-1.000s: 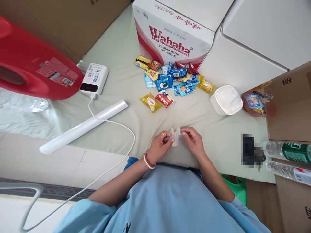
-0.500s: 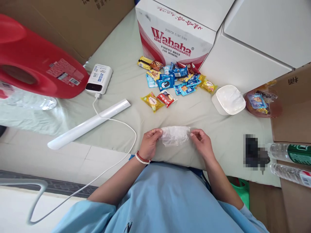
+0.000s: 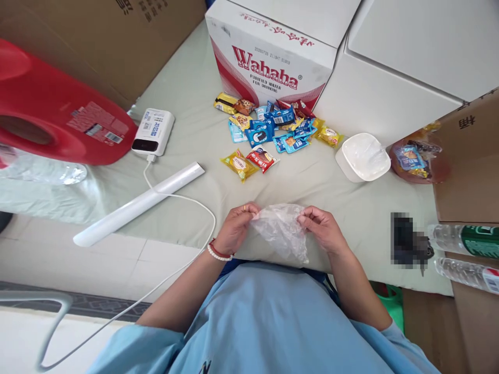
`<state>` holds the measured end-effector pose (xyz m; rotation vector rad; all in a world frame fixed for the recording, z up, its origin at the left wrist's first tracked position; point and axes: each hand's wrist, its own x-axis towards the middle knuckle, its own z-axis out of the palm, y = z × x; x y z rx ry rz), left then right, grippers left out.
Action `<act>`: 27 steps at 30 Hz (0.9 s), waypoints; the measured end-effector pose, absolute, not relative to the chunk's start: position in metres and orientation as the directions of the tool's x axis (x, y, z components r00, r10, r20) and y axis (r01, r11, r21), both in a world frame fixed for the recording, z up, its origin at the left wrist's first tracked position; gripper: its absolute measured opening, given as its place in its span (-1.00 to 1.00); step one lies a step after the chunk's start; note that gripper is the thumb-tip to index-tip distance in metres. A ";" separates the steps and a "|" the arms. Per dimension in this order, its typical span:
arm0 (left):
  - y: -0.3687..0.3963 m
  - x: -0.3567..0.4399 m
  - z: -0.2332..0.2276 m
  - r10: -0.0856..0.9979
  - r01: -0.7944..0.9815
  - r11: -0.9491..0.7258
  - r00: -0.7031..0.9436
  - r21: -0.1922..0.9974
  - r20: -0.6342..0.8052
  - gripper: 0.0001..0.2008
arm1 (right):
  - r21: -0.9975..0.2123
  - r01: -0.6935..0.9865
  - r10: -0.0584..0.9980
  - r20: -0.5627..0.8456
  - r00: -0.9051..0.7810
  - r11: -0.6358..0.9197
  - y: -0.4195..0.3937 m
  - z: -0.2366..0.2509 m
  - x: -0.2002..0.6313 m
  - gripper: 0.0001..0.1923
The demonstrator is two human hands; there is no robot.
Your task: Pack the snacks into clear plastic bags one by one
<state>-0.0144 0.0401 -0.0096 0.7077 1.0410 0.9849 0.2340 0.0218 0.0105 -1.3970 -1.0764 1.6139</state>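
My left hand (image 3: 236,227) and my right hand (image 3: 322,227) each pinch an upper corner of a thin clear plastic bag (image 3: 284,232), which hangs spread between them just above the near edge of the pale green surface (image 3: 195,93). A bead bracelet circles my left wrist. Beyond the hands lies a heap of small snack packets (image 3: 273,130), with a yellow packet (image 3: 239,164) and a red packet (image 3: 262,158) nearest me.
A Wahaha water carton (image 3: 268,57) stands behind the snacks. A white lidded tub (image 3: 362,157) and a bagged bundle of snacks (image 3: 415,158) sit to the right. To the left are a power bank (image 3: 153,131), its cable, a white tube (image 3: 140,204) and a red jug (image 3: 50,111). Water bottles (image 3: 463,241) lie at far right.
The small crumpled plastic between my fingers has been pulled apart and unfolded into an open bag that now hangs down between both hands.
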 end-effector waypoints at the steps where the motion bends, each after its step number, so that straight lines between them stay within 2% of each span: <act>1: 0.043 -0.019 -0.011 0.935 -0.289 0.354 0.091 0.890 -0.343 -0.86 | -0.897 -0.077 0.898 -0.428 -0.104 -0.436 0.022 0.011 0.235 -0.65; 3: 0.048 -0.025 -0.015 0.952 -0.195 0.255 -0.121 0.947 -0.281 -0.84 | -0.854 -0.217 0.876 -0.482 -0.011 -0.472 0.023 0.012 0.235 -0.63; 5: 0.048 -0.026 -0.015 0.946 -0.126 0.216 -0.218 0.968 -0.240 -0.79 | -0.832 -0.341 0.876 -0.479 0.047 -0.437 0.022 0.013 0.232 -0.63; 7: 0.043 -0.020 -0.012 0.962 -0.124 0.239 -0.106 0.963 -0.252 -0.73 | -0.822 -0.428 0.894 -0.443 0.067 -0.375 0.020 0.014 0.228 -0.64; 10: 0.030 0.002 -0.003 0.930 -0.116 0.334 0.200 0.935 -0.308 -0.55 | -0.803 -0.486 0.915 -0.402 0.017 -0.344 0.017 0.016 0.221 -0.67; 13: 0.021 0.027 0.001 0.894 -0.038 0.340 0.324 0.940 -0.310 -0.30 | -0.784 -0.489 0.912 -0.404 -0.068 -0.383 0.016 0.018 0.215 -0.71; 14: 0.020 0.032 0.001 0.893 -0.004 0.322 0.333 0.947 -0.302 -0.32 | -0.786 -0.482 0.912 -0.405 -0.073 -0.387 0.016 0.019 0.215 -0.71; 17: 0.023 0.034 -0.003 0.900 0.056 0.302 0.314 0.952 -0.304 -0.62 | -0.814 -0.443 0.911 -0.412 -0.016 -0.376 0.019 0.021 0.222 -0.65; 20: 0.029 0.020 -0.007 0.888 0.032 0.353 0.303 0.935 -0.345 -0.63 | -0.826 -0.402 0.891 -0.451 0.051 -0.395 0.022 0.023 0.240 -0.60; 24: 0.034 0.000 -0.008 0.899 -0.152 0.418 0.216 0.896 -0.382 -0.65 | -0.801 -0.425 0.863 -0.499 0.081 -0.423 0.024 0.028 0.268 -0.59; 27: 0.037 -0.012 -0.004 0.872 -0.377 0.490 0.196 0.786 -0.449 -0.64 | -0.771 -0.465 0.859 -0.511 0.041 -0.436 0.025 0.036 0.285 -0.61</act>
